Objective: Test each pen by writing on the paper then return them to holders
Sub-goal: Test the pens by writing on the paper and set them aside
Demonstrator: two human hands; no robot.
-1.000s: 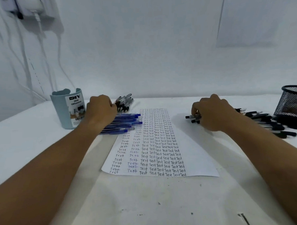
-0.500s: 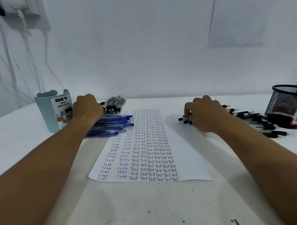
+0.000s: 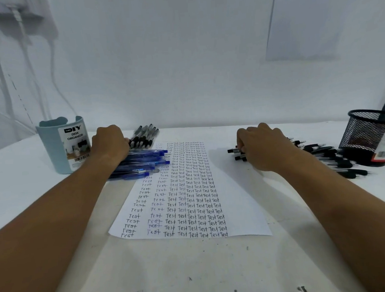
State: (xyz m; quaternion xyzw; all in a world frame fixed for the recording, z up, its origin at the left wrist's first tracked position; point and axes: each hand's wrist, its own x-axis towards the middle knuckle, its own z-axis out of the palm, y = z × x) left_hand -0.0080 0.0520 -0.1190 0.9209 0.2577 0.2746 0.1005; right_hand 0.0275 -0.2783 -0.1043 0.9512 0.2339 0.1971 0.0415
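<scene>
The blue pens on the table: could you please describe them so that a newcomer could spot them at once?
Start at the white paper covered in "Test". At its far left corner, beside the pale blue desk organizer, the blue pens lie stacked under the left hand. Unlike the black pens just behind them, they have translucent blue barrels.

- An office-style desk: white table (image 3: 197,267) against a bare wall.
- Desk organizer (image 3: 64,147) at ten o'clock, mesh pen cup (image 3: 369,136) at two o'clock.
- Pinned sheet (image 3: 303,24) at one o'clock.

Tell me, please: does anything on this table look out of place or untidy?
Yes. The pens lie loose on the table: blue pens beside the organizer, black pens beside the mesh holder, not inside.
</scene>
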